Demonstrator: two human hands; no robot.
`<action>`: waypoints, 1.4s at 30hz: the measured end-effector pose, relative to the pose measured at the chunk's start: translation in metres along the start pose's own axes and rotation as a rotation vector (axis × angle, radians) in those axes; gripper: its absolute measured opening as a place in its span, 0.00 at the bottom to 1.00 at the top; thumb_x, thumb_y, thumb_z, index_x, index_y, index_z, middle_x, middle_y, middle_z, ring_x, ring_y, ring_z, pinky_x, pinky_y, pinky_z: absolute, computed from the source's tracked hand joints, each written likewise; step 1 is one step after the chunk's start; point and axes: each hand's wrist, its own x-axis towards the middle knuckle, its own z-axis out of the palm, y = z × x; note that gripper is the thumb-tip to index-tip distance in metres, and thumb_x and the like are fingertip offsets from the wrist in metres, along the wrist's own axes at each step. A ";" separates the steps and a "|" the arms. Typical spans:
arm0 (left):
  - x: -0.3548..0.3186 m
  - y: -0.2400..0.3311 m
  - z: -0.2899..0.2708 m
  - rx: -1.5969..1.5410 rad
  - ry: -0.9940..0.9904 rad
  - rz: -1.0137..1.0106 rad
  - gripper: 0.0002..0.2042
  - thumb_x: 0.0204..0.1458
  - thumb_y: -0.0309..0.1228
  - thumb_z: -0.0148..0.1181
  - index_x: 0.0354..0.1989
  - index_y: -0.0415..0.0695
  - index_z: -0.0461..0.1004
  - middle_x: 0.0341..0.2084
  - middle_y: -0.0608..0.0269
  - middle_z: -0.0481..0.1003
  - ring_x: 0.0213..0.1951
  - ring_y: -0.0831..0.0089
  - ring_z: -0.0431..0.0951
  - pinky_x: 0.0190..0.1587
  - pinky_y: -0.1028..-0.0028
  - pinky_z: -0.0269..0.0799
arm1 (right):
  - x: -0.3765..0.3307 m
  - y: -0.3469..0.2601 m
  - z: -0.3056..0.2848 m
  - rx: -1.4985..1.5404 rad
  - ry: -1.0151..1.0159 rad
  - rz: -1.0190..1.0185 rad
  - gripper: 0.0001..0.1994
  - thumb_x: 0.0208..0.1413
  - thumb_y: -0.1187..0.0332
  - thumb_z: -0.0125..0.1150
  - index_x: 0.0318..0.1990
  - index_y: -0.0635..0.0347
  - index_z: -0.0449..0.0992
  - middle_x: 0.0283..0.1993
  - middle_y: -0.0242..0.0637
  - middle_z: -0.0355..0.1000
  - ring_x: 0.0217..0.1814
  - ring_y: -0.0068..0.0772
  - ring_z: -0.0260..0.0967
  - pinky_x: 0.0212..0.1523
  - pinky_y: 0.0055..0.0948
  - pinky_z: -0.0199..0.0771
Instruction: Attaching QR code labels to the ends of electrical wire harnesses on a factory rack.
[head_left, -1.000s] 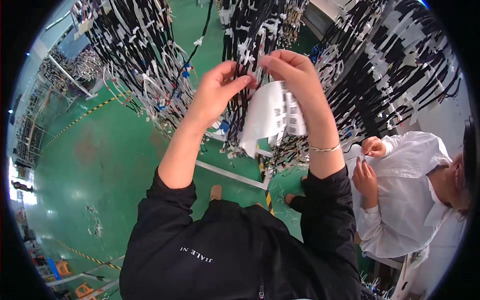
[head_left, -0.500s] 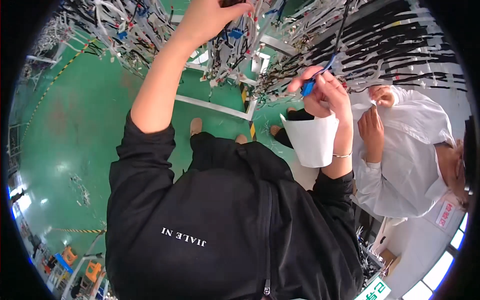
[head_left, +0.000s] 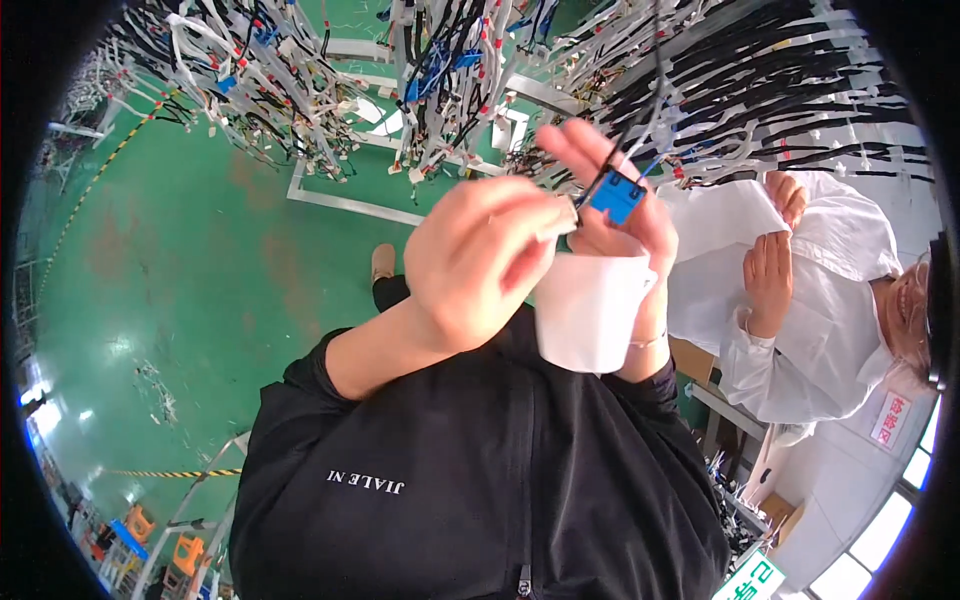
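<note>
My right hand (head_left: pixel 650 225) holds a blue connector (head_left: pixel 617 196) on a dark cable that runs up toward the rack. Two of its fingers stretch out, smeared by motion. Around that hand's palm and wrist hangs a white, curved sheet (head_left: pixel 590 315) that looks like a roll of paper or labels. My left hand (head_left: pixel 485 255) is right beside the blue connector, its fingertips pinched on a small pale piece (head_left: pixel 568 213) whose kind I cannot make out. Thin dark wires pass between the two hands.
Bundled wire harnesses (head_left: pixel 450 70) hang ahead, and many black and white ones (head_left: pixel 780 90) hang at the far right. A metal frame (head_left: pixel 350 205) stands below them on the green floor (head_left: pixel 200 270). On the right, a co-worker in white (head_left: pixel 810 300) holds a white sheet (head_left: pixel 715 215).
My left hand has come back from the far harnesses to beside the right hand. The right hand has shifted slightly left and nearer, turning the blue connector. The co-worker's sheet is now spread wider.
</note>
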 end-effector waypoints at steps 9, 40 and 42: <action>-0.005 -0.008 0.009 0.115 0.087 0.434 0.15 0.37 0.23 0.63 0.37 0.32 0.72 0.36 0.47 0.75 0.35 0.57 0.78 0.34 0.66 0.78 | -0.018 0.005 -0.014 -0.161 -0.102 0.044 0.20 0.57 0.69 0.60 0.55 0.69 0.72 0.55 0.44 0.73 0.56 0.31 0.70 0.57 0.31 0.69; 0.069 -0.056 -0.056 -0.888 -0.059 -1.135 0.16 0.54 0.20 0.63 0.50 0.36 0.68 0.37 0.58 0.79 0.38 0.77 0.78 0.41 0.78 0.73 | 0.034 0.007 -0.004 -0.386 -0.038 -0.117 0.13 0.57 0.71 0.60 0.49 0.63 0.74 0.50 0.37 0.74 0.59 0.29 0.65 0.63 0.31 0.60; 0.084 -0.056 -0.059 -0.893 -0.074 -1.098 0.19 0.51 0.17 0.64 0.49 0.38 0.63 0.33 0.56 0.79 0.35 0.77 0.78 0.39 0.79 0.73 | 0.030 0.009 0.025 -0.381 0.028 -0.025 0.15 0.50 0.76 0.64 0.47 0.66 0.75 0.47 0.37 0.75 0.53 0.29 0.68 0.57 0.30 0.65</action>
